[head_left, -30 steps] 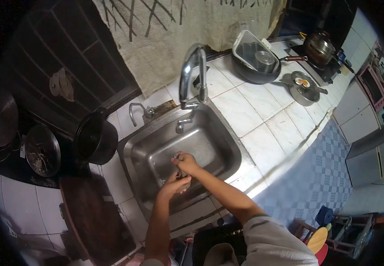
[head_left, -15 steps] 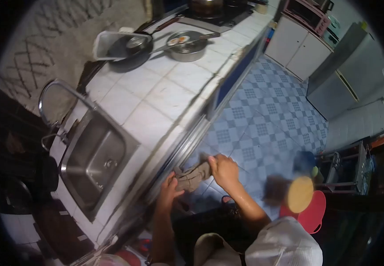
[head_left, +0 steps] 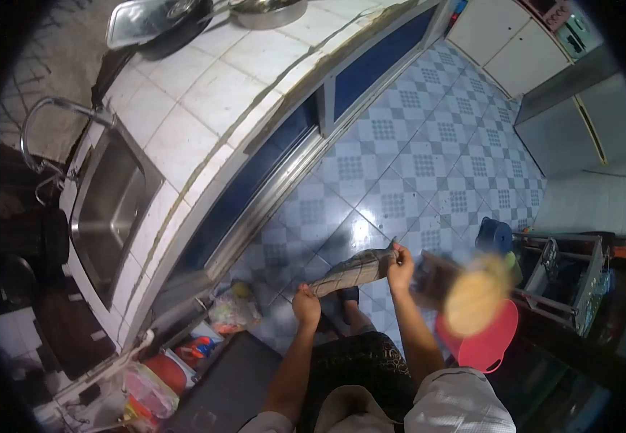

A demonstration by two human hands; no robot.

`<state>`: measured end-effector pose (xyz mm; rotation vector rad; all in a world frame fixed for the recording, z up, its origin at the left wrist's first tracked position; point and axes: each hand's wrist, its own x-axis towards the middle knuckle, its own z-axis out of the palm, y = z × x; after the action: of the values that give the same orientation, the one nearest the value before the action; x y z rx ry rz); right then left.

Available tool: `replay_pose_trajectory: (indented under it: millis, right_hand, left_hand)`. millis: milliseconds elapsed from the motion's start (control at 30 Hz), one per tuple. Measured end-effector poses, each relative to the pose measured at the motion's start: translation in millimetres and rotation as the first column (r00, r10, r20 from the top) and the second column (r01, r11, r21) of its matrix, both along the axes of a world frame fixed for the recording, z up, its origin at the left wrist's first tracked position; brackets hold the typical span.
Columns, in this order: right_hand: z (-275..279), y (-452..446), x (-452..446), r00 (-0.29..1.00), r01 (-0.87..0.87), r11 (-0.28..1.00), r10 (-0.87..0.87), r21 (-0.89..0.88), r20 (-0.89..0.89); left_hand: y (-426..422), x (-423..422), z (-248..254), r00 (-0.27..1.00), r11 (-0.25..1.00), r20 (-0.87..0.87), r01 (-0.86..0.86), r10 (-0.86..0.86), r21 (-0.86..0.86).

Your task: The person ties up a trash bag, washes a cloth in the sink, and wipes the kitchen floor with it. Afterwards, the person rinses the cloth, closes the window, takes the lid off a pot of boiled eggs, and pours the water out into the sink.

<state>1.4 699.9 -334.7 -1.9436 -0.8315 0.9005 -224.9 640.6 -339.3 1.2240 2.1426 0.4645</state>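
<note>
A grey-brown checked cloth [head_left: 353, 273] stretches between my two hands above the tiled floor. My left hand [head_left: 306, 307] pinches its left end, fingers closed. At the cloth's upper right end, my right hand [head_left: 400, 270] grips a corner, also closed. The cloth hangs spread in a slanted strip, lower at the left. Part of a foot in a dark shoe [head_left: 350, 294] shows just beneath it.
To the left runs a white tiled counter [head_left: 190, 94] with a steel sink [head_left: 114, 202] and pans [head_left: 266, 14]. A red basin [head_left: 490, 339] and a blurred yellow round object [head_left: 475, 299] stand at right. Plastic bags [head_left: 150, 390] and a dark box [head_left: 219, 386] lie lower left.
The bunched cloth is now spread out between my hands. Both hands have moved, the left one right and the right one slightly right. The view has turned down, away from the stove.
</note>
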Motion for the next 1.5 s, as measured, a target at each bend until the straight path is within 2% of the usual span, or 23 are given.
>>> replay_pose_trajectory:
  millis: [133, 233, 300, 367, 433, 467, 567, 600, 633, 700, 767, 833, 900, 967, 1100, 1167, 1200, 1267, 1300, 1367, 1400, 1433, 1500]
  right_hand:
    - [-23.8, -11.7, -31.1, 0.986, -0.038, 0.997, 0.047, -0.061, 0.157]
    - [-58.8, -30.3, -53.1, 0.963, -0.1, 0.995, 0.102, -0.021, 0.25]
    - [-72.2, -45.7, -71.3, 0.915, -0.229, 0.973, 0.229, -0.041, 0.332]
    - [-76.2, -58.8, -87.6, 0.896, -0.271, 0.957, 0.288, -0.099, 0.337]
    - [-93.8, -75.2, -96.0, 0.868, -0.342, 0.939, 0.307, 0.021, 0.39]
    - [-88.4, -77.9, -103.0, 0.849, -0.383, 0.921, 0.32, 0.072, 0.42]
    - [-90.1, -82.7, -115.3, 0.831, -0.439, 0.894, 0.369, 0.084, 0.416]
    - [-100.0, -83.6, -114.1, 0.864, -0.424, 0.9, 0.436, -0.102, 0.25]
    - [-123.5, -78.0, -114.9, 0.853, -0.444, 0.891, 0.453, -0.095, 0.259]
    - [-182.3, -81.0, -114.2, 0.601, -0.438, 0.883, 0.428, -0.169, 0.675]
    - [-275.8, -92.7, -109.4, 0.629, -0.465, 0.867, 0.466, -0.179, 0.622]
    - [-351.0, -96.7, -131.7, 0.505, -0.609, 0.711, 0.689, -0.351, 0.52]
    - [-409.6, -96.4, -165.5, 0.385, -0.687, 0.604, 0.774, -0.404, 0.502]
    - [-464.7, -92.1, -188.6, 0.309, -0.734, 0.572, 0.761, -0.366, 0.57]
    - [-529.0, -118.2, -232.4, 0.158, -0.887, 0.408, 0.708, -0.215, 0.688]
    - [-549.8, -142.0, -275.6, -0.065, -0.981, 0.03, 0.877, -0.19, 0.476]
    - [-551.1, -140.5, -300.5, -0.07, -0.998, -0.062, 0.846, -0.032, 0.529]
    - [-533.8, -126.2, -338.8, 0.117, -0.979, 0.0, 0.819, 0.203, 0.562]
    - [-526.5, -99.4, -356.6, 0.289, -0.946, 0.156, 0.798, 0.283, 0.529]
    - [-555.2, -33.0, -361.1, 0.251, -0.968, 0.191, 0.75, 0.163, 0.612]
    - [-588.6, 7.4, -338.9, 0.514, -0.845, 0.242, 0.615, 0.477, 0.598]
    - [-552.9, 30.0, -301.1, 0.481, -0.873, 0.311, 0.42, 0.375, 0.769]
    - [-538.9, 48.1, -227.0, 0.242, -0.858, 0.514, 0.391, 0.007, 0.888]
  left_hand:
    - [-38.3, -19.8, -28.1, 0.99, 0.974, -0.131, -0.071, 0.042, -0.218]
    - [-71.6, -37.9, -59.2, 0.979, 0.992, -0.183, -0.103, 0.089, -0.07]
    - [-88.9, -45.6, -59.9, 0.918, 0.972, -0.377, -0.04, 0.127, 0.231]
    - [-110.2, -60.1, -77.8, 0.935, 0.962, -0.34, -0.001, 0.097, 0.274]
    - [-121.5, -66.3, -68.5, 0.973, 0.89, 0.098, -0.231, 0.209, 0.393]
    - [-128.3, -69.8, -74.8, 0.956, 0.874, 0.17, -0.287, 0.238, 0.393]
    - [-136.7, -75.7, -96.9, 0.951, 0.811, 0.157, -0.31, 0.267, 0.497]
    - [-139.9, -77.8, -117.1, 0.933, 0.807, 0.224, -0.358, 0.283, 0.47]
    - [-135.8, -78.2, -142.5, 0.925, 0.794, 0.231, -0.378, 0.302, 0.476]
    - [-138.2, -78.3, -194.6, 0.941, 0.922, 0.095, -0.338, 0.325, 0.191]
    - [-155.5, -76.1, -258.5, 0.936, 0.939, 0.082, -0.344, 0.341, 0.024]
    - [-169.3, -74.8, -316.0, 0.997, 0.979, -0.074, -0.042, 0.028, -0.2]
    - [-176.6, -76.0, -370.4, 0.983, 0.995, -0.184, -0.004, -0.015, -0.105]
    - [-149.3, -88.0, -390.5, 0.991, 0.929, -0.12, 0.004, -0.052, -0.371]
    - [-107.4, -138.1, -457.6, 0.946, 0.985, -0.321, -0.099, 0.05, -0.138]
    - [-71.2, -160.5, -461.5, 0.928, 0.985, -0.337, -0.171, 0.159, -0.006]
    - [-56.0, -168.9, -465.6, 0.91, 0.972, -0.345, -0.201, 0.231, 0.119]
    - [-31.9, -182.1, -447.1, 0.901, 0.961, -0.351, -0.196, 0.255, 0.194]
    - [-21.3, -189.6, -436.6, 0.894, 0.958, -0.362, -0.202, 0.266, 0.205]
    - [-10.5, -204.3, -414.6, 0.879, 0.959, -0.395, -0.201, 0.266, 0.198]
    - [-9.9, -208.8, -405.9, 0.875, 0.959, -0.401, -0.209, 0.271, 0.191]
    - [-8.7, -211.3, -396.1, 0.894, 0.945, -0.33, -0.236, 0.303, 0.228]
    - [-7.7, -212.8, -379.7, 0.906, 0.922, -0.253, -0.266, 0.339, 0.283]
